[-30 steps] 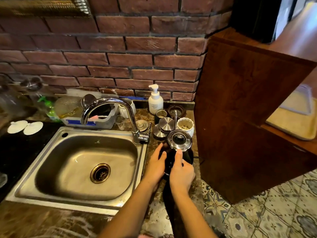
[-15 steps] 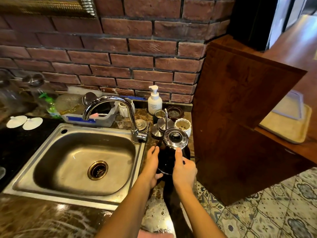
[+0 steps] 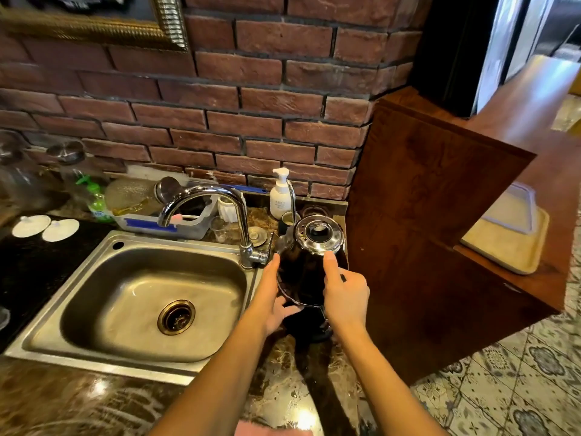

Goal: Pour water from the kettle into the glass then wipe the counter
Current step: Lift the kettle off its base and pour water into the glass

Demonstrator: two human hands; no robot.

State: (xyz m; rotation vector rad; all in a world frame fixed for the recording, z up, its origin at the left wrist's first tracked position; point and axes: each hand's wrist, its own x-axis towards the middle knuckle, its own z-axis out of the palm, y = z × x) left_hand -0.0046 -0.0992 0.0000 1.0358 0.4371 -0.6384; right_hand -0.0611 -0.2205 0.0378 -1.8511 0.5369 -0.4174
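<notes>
A black kettle (image 3: 300,272) with a chrome top and a thin gooseneck spout is raised above its black base (image 3: 311,327) on the marble counter (image 3: 283,388), right of the sink. My left hand (image 3: 272,297) cups the kettle's lower left side. Against its near right side, my right hand (image 3: 345,291) grips with the index finger stretched up to the chrome rim; the handle is hidden under it. A small clear glass (image 3: 220,229) stands behind the tap, left of the kettle.
A steel sink (image 3: 94,309) with a chrome tap (image 3: 242,221) fills the left. Behind the kettle are a soap pump bottle (image 3: 279,196), small cups and a dish tub (image 3: 163,225). A wooden cabinet side (image 3: 424,231) stands close on the right.
The kettle has risen off its base and moved away from me, both hands staying on it. It now covers the cups behind it.
</notes>
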